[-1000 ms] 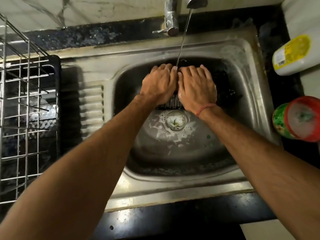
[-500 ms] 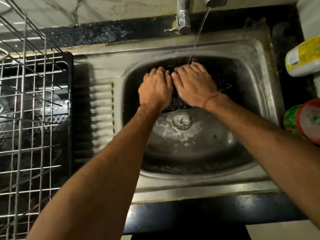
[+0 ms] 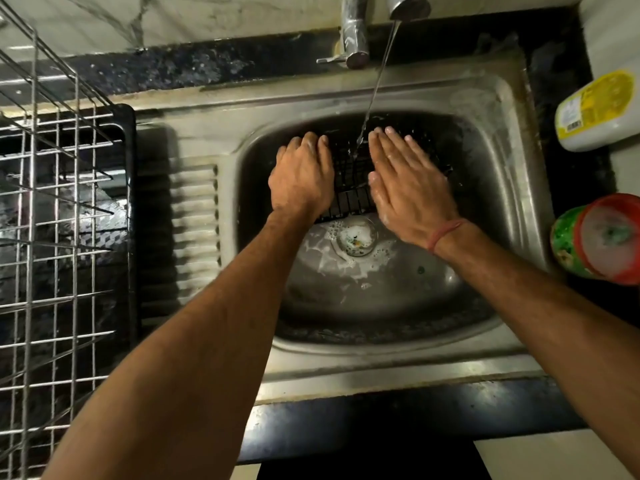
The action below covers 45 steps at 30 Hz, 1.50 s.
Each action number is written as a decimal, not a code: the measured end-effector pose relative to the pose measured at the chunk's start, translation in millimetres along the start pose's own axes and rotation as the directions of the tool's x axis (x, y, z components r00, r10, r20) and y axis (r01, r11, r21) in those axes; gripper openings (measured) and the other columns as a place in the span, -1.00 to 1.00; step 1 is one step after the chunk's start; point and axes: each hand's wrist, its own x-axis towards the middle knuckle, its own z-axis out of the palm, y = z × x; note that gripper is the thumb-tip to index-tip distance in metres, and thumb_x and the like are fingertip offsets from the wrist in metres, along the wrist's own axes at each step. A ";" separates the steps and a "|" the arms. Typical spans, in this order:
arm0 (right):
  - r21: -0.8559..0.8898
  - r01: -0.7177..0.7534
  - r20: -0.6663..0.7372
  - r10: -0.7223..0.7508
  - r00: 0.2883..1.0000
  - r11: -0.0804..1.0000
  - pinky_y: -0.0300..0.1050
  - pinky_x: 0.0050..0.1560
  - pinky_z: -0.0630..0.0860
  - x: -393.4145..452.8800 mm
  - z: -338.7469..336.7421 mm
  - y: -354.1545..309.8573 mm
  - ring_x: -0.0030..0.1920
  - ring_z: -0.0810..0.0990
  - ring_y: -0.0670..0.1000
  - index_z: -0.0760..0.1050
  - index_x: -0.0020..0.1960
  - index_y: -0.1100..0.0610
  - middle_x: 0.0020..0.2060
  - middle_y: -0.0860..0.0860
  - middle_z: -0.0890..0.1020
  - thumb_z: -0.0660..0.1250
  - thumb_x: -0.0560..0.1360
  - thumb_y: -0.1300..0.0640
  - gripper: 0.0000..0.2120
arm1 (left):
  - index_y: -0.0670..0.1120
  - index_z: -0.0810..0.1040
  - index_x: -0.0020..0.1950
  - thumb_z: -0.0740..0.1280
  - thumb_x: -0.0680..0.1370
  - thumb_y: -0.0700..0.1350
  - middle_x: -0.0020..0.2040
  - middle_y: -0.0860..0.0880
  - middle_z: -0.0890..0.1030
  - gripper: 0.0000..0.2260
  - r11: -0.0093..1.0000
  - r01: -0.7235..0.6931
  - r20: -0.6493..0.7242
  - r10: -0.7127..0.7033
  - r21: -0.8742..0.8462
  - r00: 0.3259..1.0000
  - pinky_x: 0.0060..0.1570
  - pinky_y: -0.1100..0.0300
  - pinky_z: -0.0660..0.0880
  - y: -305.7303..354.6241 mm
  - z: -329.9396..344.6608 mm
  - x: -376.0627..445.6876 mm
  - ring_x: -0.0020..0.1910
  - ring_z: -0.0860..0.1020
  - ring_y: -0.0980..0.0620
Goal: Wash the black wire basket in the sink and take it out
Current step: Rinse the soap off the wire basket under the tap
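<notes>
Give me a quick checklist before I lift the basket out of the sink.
1. Water running on the basket: ok, the stream from the tap lands on it between the hands.
2. Grip: not ok, the left hand and right hand lie flat on it, fingers straight.
3. Soap rinsed off: cannot tell; foam sits around the drain.
4. Place to set it: the rack stands left of the sink, ok.
5. Tap shut off: not ok.

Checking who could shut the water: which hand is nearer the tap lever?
Left. The left hand lies below the tap lever; the right hand sits farther right, past the water stream.
</notes>
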 end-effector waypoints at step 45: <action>0.019 0.586 0.012 -0.586 0.810 0.810 0.12 0.69 0.00 31.7 -14.7 -8.0 0.70 -0.01 0.12 -0.01 0.70 0.27 0.69 0.20 0.08 -0.15 0.76 -0.09 -0.37 | -0.05 0.53 0.18 0.02 0.75 0.25 0.15 -0.08 0.58 -0.55 0.920 0.382 -0.191 -0.392 -0.084 0.900 0.06 -0.21 0.58 -8.8 0.3 -73.6 0.17 0.54 -0.13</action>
